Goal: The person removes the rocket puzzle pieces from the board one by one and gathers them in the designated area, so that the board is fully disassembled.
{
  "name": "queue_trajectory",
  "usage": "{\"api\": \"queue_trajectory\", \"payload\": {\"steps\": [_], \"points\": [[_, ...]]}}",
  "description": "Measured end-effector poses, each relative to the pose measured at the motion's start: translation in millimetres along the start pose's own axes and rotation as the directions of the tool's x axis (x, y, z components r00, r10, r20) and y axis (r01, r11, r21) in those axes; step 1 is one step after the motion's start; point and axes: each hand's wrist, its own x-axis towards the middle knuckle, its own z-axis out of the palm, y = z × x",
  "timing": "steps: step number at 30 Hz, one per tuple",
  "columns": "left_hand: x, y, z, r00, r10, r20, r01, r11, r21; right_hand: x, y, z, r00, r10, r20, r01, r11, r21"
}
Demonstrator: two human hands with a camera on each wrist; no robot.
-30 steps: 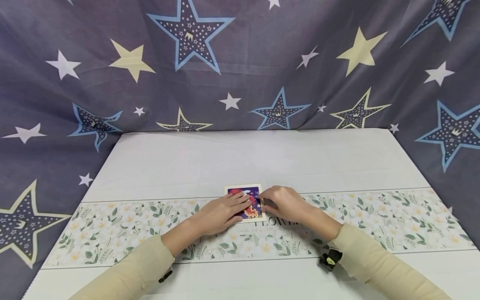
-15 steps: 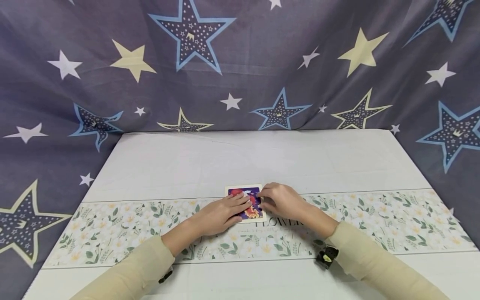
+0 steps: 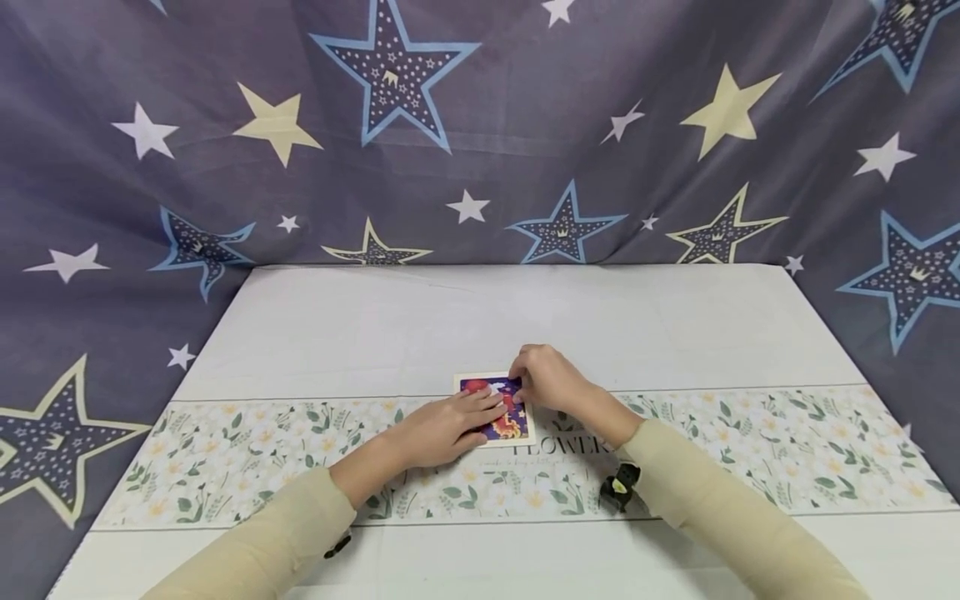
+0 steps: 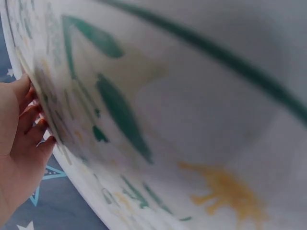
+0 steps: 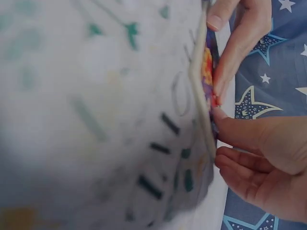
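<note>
Fingers [image 3: 483,417] laid out nearly straight, the left hand [image 3: 442,431] rests across the left part of a small picture board [image 3: 513,425], which lies flat at the middle of the table, over the floral band of the tablecloth [image 3: 255,454]. Over on the right, the right hand [image 3: 552,379] is bent at the board's far right corner, its fingers curled, its thumb at the right edge; whether anything sits between them, I can't tell. From the right wrist, the two hands' fingertips come very close together over the printed face: purple, red and orange-yellow inside a cream border.

Now for the lettering: just right of the board, on the cloth, large dark capitals read FLOWER [image 3: 562,447], with the right sleeve [image 3: 705,492] close by the last letter. A line of thin script [image 3: 532,462] runs along the near side of it, too fine to read. Black gadget [image 3: 619,487] hanging below the right cuff, its marking only a yellow-green patch; any brand is too small to make out.
</note>
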Motion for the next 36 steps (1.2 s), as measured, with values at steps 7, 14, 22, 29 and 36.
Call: {"api": "queue_trajectory", "payload": {"steps": [7,14,22,29,36], "points": [[3.3,1.0,-3.2,0.999,-0.01,0.031,0.011,1.0,-0.022,17.7,-5,-5,0.982,0.156,0.104,-0.155,0.988,-0.024],[3.1,0.9,-3.4,0.998,-0.031,0.046,0.032,0.999,-0.038,29.4,-18,-8,0.951,0.268,0.152,-0.258,0.962,-0.084],[5.1,3.0,-4.7,0.998,-0.028,0.052,0.031,0.998,-0.045,35.0,-19,-7,0.925,0.338,0.173,-0.322,0.94,-0.112],[4.7,3.9,-6.0,0.997,-0.041,0.059,0.044,0.997,-0.062,30.8,-19,-9,0.926,0.333,0.18,-0.319,0.942,-0.101],[4.9,2.9,-7.1,0.997,-0.041,0.063,0.045,0.997,-0.068,27.3,-14,-9,0.936,0.304,0.177,-0.297,0.952,-0.069]]}}
